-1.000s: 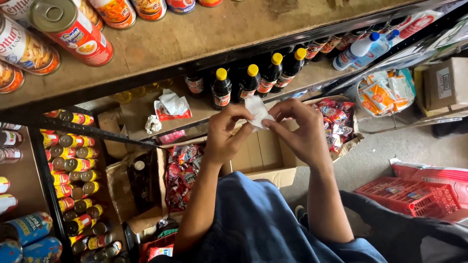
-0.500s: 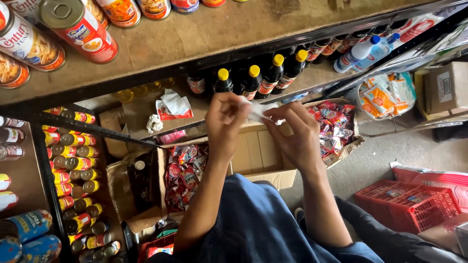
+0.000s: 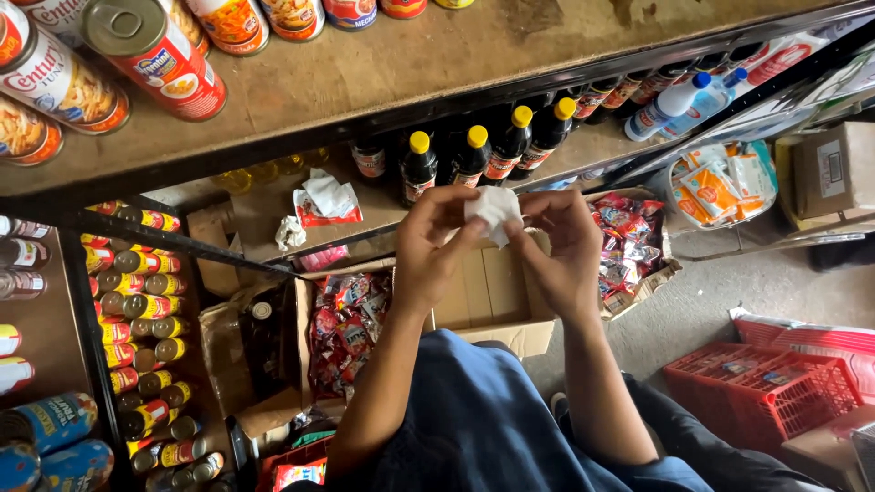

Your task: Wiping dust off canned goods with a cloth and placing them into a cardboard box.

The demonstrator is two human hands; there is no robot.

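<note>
Between both hands [image 3: 437, 246] [image 3: 565, 251], a white crumpled tissue [image 3: 495, 211] is pinched.

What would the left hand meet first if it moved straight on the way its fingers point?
Probably the dark bottles with yellow caps on the shelf beyond the left hand, which holds a crumpled white tissue; depth is unclear.

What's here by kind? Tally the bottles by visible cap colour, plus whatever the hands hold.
Yellow-capped bottles: 4
Blue-capped bottles: 2
White wad, pinched between left hand and right hand: 1
Total: 7
</note>
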